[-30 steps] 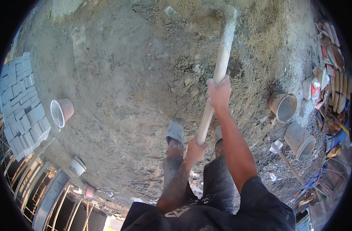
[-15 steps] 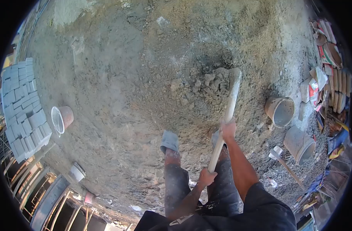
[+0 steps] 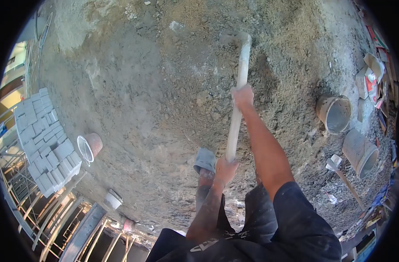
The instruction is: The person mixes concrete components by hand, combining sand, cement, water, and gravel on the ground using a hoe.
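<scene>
Both my hands are wrapped round the pale wooden handle of a long hoe (image 3: pixel 234 131). My right hand (image 3: pixel 243 97) grips it about midway, with the arm stretched forward. Lower down, my left hand (image 3: pixel 227 170) is closed round the near end, close to my legs. The hoe's far end lies against the grey-brown wet mix (image 3: pixel 208 94) spread over the ground. Its blade is mostly hidden there and coated the same grey. Beneath the left hand stands my grey-caked boot (image 3: pixel 204 159).
Two mortar-stained buckets, one upright (image 3: pixel 335 114) and one tipped (image 3: pixel 360 153), are at the right, with a long-handled tool (image 3: pixel 345 179) nearby. Left are a pale bucket (image 3: pixel 90 147), a smaller container (image 3: pixel 113 199) and stacked grey blocks (image 3: pixel 46 142). Torn bags (image 3: pixel 370 83) lie far right.
My hands have pushed forward with the hoe, and its head has moved away from my feet, farther up the mix. The lump of mix that lay beside the head is no longer there.
</scene>
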